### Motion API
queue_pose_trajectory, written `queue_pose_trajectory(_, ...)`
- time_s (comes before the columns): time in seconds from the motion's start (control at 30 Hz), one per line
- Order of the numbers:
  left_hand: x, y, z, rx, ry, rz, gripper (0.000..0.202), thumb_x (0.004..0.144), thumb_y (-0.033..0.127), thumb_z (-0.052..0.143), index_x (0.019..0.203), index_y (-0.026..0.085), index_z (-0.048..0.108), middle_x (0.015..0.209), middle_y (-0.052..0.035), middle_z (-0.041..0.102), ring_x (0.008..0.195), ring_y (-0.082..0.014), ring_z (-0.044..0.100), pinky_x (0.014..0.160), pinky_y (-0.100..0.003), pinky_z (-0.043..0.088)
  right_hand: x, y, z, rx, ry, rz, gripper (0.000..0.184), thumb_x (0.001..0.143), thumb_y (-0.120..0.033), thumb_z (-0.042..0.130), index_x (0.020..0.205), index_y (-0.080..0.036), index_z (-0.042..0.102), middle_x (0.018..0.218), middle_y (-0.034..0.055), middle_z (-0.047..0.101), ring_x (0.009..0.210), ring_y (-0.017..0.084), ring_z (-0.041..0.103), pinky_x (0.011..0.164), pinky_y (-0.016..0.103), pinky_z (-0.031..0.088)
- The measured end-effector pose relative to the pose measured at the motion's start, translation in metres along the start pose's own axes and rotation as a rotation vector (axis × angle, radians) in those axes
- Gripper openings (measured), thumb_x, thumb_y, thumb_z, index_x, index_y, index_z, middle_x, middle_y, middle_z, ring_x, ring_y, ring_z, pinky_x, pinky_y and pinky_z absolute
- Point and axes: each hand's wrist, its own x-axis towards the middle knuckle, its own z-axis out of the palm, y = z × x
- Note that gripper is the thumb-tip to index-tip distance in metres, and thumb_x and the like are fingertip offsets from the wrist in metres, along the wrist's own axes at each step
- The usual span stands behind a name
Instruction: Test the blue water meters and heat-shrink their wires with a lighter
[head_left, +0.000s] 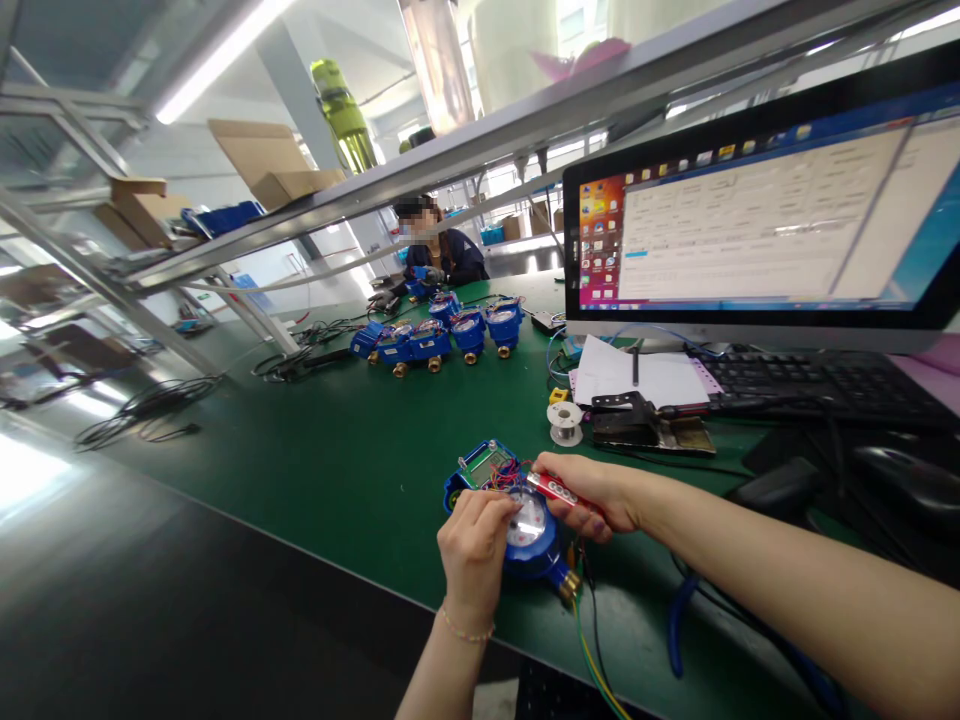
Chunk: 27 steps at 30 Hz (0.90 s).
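A blue water meter [534, 545] with a white dial and a brass fitting lies on the green table [360, 450] in front of me. Its lid is open and shows a green circuit board [484, 465] with thin coloured wires. My left hand [474, 555] rests on the meter's left side, fingers curled and pinching at the wires. My right hand [592, 492] is closed around a red pen-shaped tool [559, 490], whose tip points at the wires beside the board.
Several more blue meters [442, 335] stand farther back, where another person [439, 255] sits working. A monitor [765, 200], keyboard [810, 385], mouse [900, 470], papers [637, 375], a solder spool [565, 420] and a dark holder [645, 425] fill the right side. Cables [150, 405] lie at left.
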Motion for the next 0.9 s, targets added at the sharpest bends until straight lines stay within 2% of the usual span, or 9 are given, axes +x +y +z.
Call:
queue_pose_trajectory(0.17,0.0,-0.0001,0.0002,0.001,0.003,0.004,0.011,0.078,0.008,0.058,0.074,0.017,0.061,0.071,-0.0014,0.065,0.068,-0.0115,0.057,0.062,-0.022,0.048,-0.0011,-0.0017,0.0008,0.067,0.0,0.068,0.065,0.091,-0.063,0.004,0.049,-0.019,0.027,0.036,-0.005,0.021,0.026,0.006,0.017,0.024,0.014,0.014)
queue_pose_trajectory(0.37,-0.0005,-0.0003,0.0003,0.0,-0.018,-0.012,0.011,0.078,0.007,0.058,0.075,0.017,0.061,0.072,-0.0018,0.066,0.068,-0.0117,0.057,0.063,-0.023,0.048,-0.0008,-0.0008,0.0019,0.103,0.022,0.065,0.067,0.09,-0.067,0.005,0.048,-0.019,0.024,0.035,-0.0055,0.02,0.025,0.005,0.016,0.024,0.014,0.012)
queue_pose_trajectory(0.63,-0.0022,-0.002,0.0019,-0.006,0.016,0.004,0.011,0.076,0.006,0.06,0.076,0.017,0.062,0.073,-0.0024,0.066,0.07,-0.012,0.058,0.063,-0.023,0.049,-0.0008,-0.0013,0.0003,0.092,0.0,0.08,0.052,0.09,-0.05,0.015,0.05,-0.02,0.027,0.036,-0.0052,0.021,0.026,0.006,0.016,0.023,0.013,0.015)
queue_pose_trajectory(0.9,-0.0044,-0.0022,0.0039,0.011,0.054,-0.015,0.009,0.075,0.009,0.062,0.076,0.018,0.063,0.087,-0.0045,0.067,0.078,-0.0134,0.059,0.068,-0.026,0.051,0.0003,-0.0016,-0.0003,0.081,-0.021,0.078,0.051,0.088,-0.048,0.013,0.048,-0.019,0.028,0.035,-0.004,0.022,0.026,0.007,0.018,0.024,0.014,0.016)
